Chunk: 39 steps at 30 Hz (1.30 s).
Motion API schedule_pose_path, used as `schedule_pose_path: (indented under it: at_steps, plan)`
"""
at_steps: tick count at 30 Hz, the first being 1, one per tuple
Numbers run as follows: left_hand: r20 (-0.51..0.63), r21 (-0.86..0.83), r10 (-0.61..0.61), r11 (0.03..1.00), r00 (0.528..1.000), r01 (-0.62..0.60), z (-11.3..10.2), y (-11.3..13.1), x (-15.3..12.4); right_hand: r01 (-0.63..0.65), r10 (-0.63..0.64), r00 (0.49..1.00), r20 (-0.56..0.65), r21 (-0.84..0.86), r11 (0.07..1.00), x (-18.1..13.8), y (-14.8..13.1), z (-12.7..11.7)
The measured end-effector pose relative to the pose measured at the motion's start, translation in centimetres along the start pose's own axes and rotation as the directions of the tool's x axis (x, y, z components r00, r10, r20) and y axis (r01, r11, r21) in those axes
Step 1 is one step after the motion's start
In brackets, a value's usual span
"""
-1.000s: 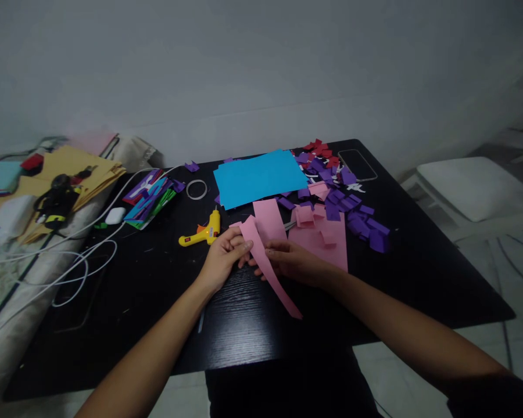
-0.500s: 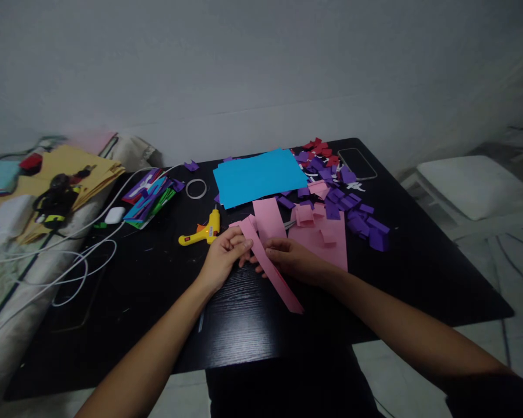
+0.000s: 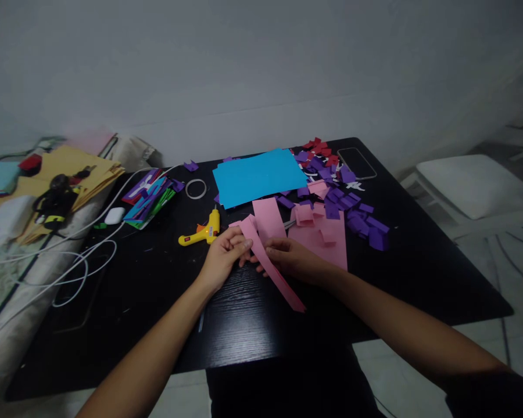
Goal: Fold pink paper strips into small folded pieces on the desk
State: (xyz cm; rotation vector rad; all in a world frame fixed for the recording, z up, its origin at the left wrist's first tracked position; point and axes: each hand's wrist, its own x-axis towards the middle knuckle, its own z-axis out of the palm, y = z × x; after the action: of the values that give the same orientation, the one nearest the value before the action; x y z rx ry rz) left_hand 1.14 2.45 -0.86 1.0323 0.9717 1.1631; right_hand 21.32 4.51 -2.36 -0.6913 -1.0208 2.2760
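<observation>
- Left hand (image 3: 222,258): my fingers are pinched on the pink paper strip (image 3: 270,264) at its upper end.
- Right hand (image 3: 294,260): I see it closed on the strip's middle, near the table (image 3: 418,267)'s front edge.

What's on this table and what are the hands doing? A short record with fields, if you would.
Surface: black table
Left hand: pinches the upper end of the pink paper strip
Right hand: holds the same strip, lower down
Beside the left hand: yellow glue gun
Farther back: blue sheet, purple scraps, tape ring
</observation>
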Motion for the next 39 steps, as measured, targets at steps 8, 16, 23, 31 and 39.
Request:
schedule_pose_path:
  at_steps: [8,16,23,31,39]
  plan:
    - [-0.015,-0.044,-0.007,0.999,1.000,0.006,-0.3,-0.1,0.0,-0.032,0.032,0.998,0.060,-0.009,0.999,-0.3,-0.5,0.0]
    - [-0.021,-0.047,-0.017,0.999,1.000,0.016,-0.2,0.0,-0.1,-0.011,0.012,0.999,0.053,-0.032,0.999,-0.3,-0.6,0.1]
    - [0.005,-0.061,-0.007,0.998,1.000,0.007,-0.1,0.1,-0.2,0.009,-0.009,1.000,-0.002,-0.047,0.999,-0.5,-1.2,0.6]
    - [0.001,-0.048,0.001,0.999,1.000,-0.001,0.1,0.5,-0.6,0.080,-0.094,0.992,-0.089,-0.152,0.985,-0.4,-0.7,0.5]
    - [-0.031,0.033,0.007,0.999,0.999,-0.006,0.6,0.6,-0.7,0.169,-0.195,0.976,-0.099,-0.220,0.961,-0.7,0.0,1.4]
